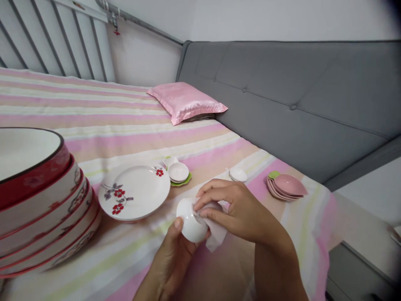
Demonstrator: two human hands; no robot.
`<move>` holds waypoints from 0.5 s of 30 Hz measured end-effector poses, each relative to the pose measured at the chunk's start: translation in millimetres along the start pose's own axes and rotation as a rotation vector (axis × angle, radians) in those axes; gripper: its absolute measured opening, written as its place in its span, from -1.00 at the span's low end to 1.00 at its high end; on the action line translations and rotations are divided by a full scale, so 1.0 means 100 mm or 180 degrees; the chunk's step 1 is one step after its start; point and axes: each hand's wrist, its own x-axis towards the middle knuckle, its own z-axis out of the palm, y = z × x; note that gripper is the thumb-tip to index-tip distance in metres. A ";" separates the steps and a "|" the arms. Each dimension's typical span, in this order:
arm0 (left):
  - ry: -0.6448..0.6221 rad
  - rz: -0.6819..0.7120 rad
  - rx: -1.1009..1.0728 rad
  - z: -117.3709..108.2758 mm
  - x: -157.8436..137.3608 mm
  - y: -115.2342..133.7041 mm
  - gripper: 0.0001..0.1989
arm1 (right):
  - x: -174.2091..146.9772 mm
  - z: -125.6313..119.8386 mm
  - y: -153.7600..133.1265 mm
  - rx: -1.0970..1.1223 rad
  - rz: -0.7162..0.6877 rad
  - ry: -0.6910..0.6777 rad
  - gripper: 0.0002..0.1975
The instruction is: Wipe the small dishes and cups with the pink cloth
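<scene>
A small white bowl (190,223) is tipped on its side above the bed, its rounded outside toward me. My left hand (176,253) grips it from below, thumb on the near side. Closed around a thin white tissue (216,237), my right hand (230,205) presses it against the bowl's surface; part of the tissue hangs down. Just beyond lies a white plate (142,192) with red flowers. Near it are small white dishes (178,172) over a green leaf-shaped one.
A tall stack of red and white bowls (40,209) stands at the left. Pink leaf-shaped dishes (286,187) and another small white dish (238,174) lie right on the striped bedsheet (119,142). A pink pillow (188,100) rests by the grey headboard (291,83).
</scene>
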 end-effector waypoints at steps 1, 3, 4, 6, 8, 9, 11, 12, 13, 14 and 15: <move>-0.0015 0.0010 0.0020 -0.01 0.00 -0.01 -0.41 | 0.00 0.00 0.01 -0.0059 0.0079 0.0032 -0.83; -0.0007 0.0062 0.0065 -0.02 0.01 -0.02 -0.42 | -0.01 -0.01 0.02 -0.0169 0.0260 0.0014 -0.81; 0.0021 0.0090 0.0090 -0.03 0.01 -0.03 -0.42 | -0.02 -0.02 0.03 -0.0207 0.0348 -0.0032 -0.80; 0.0076 0.0151 0.0120 -0.03 0.02 -0.03 -0.41 | -0.04 -0.05 0.04 -0.0222 0.0456 -0.0165 -0.80; 0.0100 0.0228 0.0167 -0.03 0.03 -0.03 -0.40 | -0.05 -0.08 0.04 -0.0143 0.0448 -0.0245 -0.82; 0.0098 0.0268 0.0214 -0.02 0.03 -0.03 -0.39 | -0.06 -0.10 0.04 -0.0080 0.0417 -0.0224 -0.83; 0.0088 0.0330 0.0373 -0.01 0.04 -0.04 -0.38 | -0.06 -0.11 0.02 0.0042 0.0341 -0.0098 -0.83; 0.0086 0.0348 0.0475 0.00 0.05 -0.05 -0.38 | -0.06 -0.11 0.02 0.0081 0.0303 -0.0050 -0.84; 0.0085 0.0369 0.0579 0.01 0.05 -0.06 -0.37 | -0.06 -0.11 0.01 0.0102 0.0272 -0.0042 -0.84; 0.0099 0.0392 0.0693 0.01 0.06 -0.07 -0.37 | -0.06 -0.10 0.00 0.0105 0.0242 -0.0078 -0.84; 0.0137 0.0433 0.0818 0.01 0.06 -0.07 -0.37 | -0.05 -0.09 -0.01 0.0091 0.0222 -0.0133 -0.84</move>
